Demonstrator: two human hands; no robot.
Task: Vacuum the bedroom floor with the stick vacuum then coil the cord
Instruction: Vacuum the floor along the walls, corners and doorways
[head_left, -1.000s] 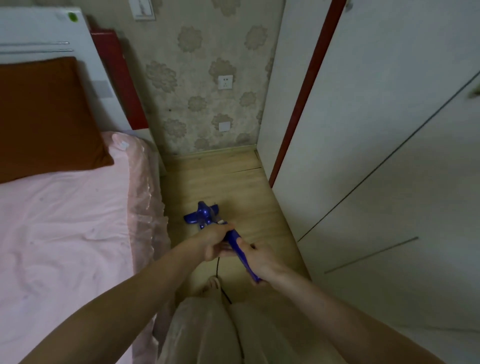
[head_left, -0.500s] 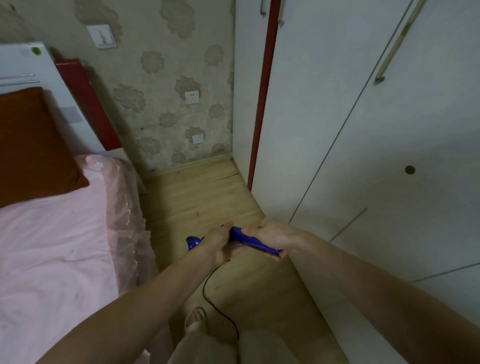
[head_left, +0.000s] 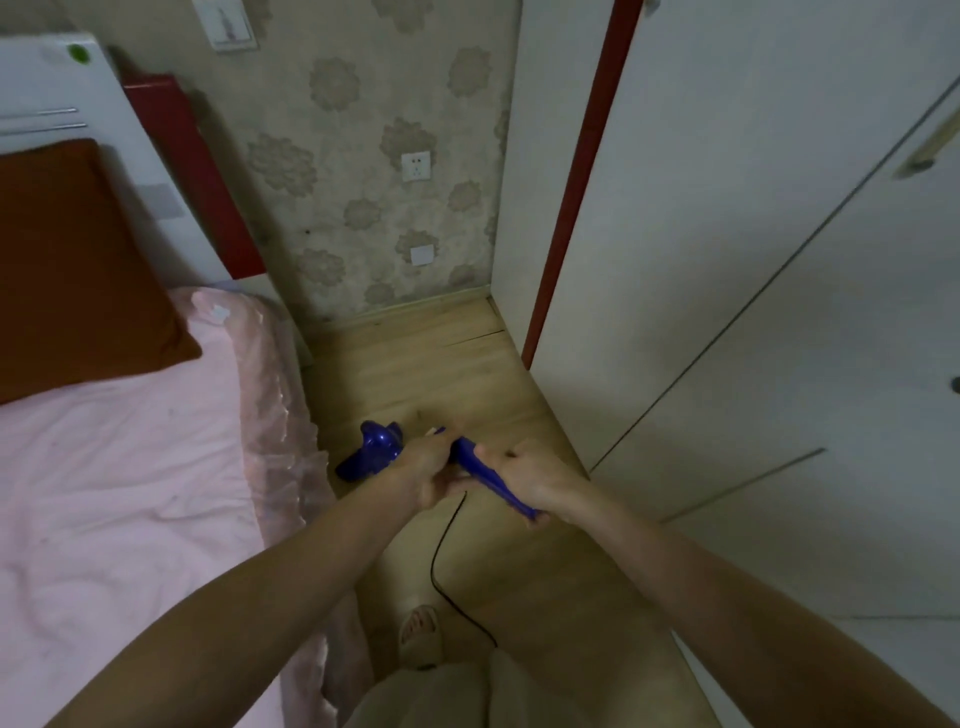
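1. The glossy blue plastic stick vacuum stands in the narrow strip of pale wood-plank floor between bed and wardrobe. Its body is low beside the bed's edge, and its handle slants up toward the person.
2. The left hand is wrapped around the handle's forward part. The right hand is curled around the rear end, just behind it. Both are closed firmly on the blue shaft, and the two hands nearly touch.
3. A thin black cord drops from under the hands and curves across the floor past a foot in a light sandal.
4. Handling, as a judgement: the rigid plastic shell looks light enough for one hand, but smooth and possibly slippery. Most of the weight probably sits low in the body, so the two-handed hold on the handle suits steering. The cord is limp and will snag underfoot unless kept behind.
5. To the left lies the bed with a pink sheet and a rust-orange pillow.
6. Ahead is floral beige wallpaper with a white wall socket. To the right are white wardrobe doors with a red vertical trim.
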